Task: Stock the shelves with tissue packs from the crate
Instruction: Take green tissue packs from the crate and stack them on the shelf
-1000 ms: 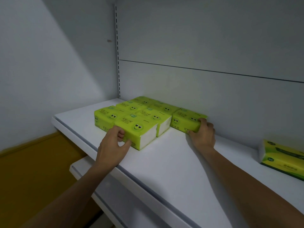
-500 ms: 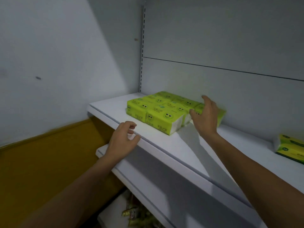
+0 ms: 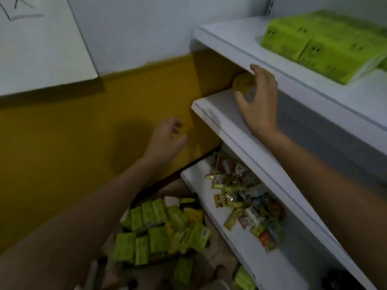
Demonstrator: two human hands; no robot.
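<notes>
A block of lime-green tissue packs [image 3: 326, 47] with smiley faces lies on the top white shelf [image 3: 240, 51] at the upper right. Far below, more green tissue packs [image 3: 159, 229] lie jumbled in the crate on the floor. My left hand [image 3: 167, 139] hangs in the air in front of the yellow wall, fingers loosely spread, holding nothing. My right hand [image 3: 259, 101] hovers at the front of the second shelf [image 3: 211, 114], fingers spread and empty, just in front of a round yellow object [image 3: 243, 82].
A lower shelf [image 3: 247, 243] carries a heap of small colourful snack packets [image 3: 245, 197]. A yellow wall [image 3: 73, 132] stands to the left, with a white board [image 3: 41, 49] above it. One green pack [image 3: 244, 279] lies near the bottom shelf edge.
My view has swung down from the top shelf to the lower shelves and the crate. Both hands have left the top shelf and dropped lower, empty.
</notes>
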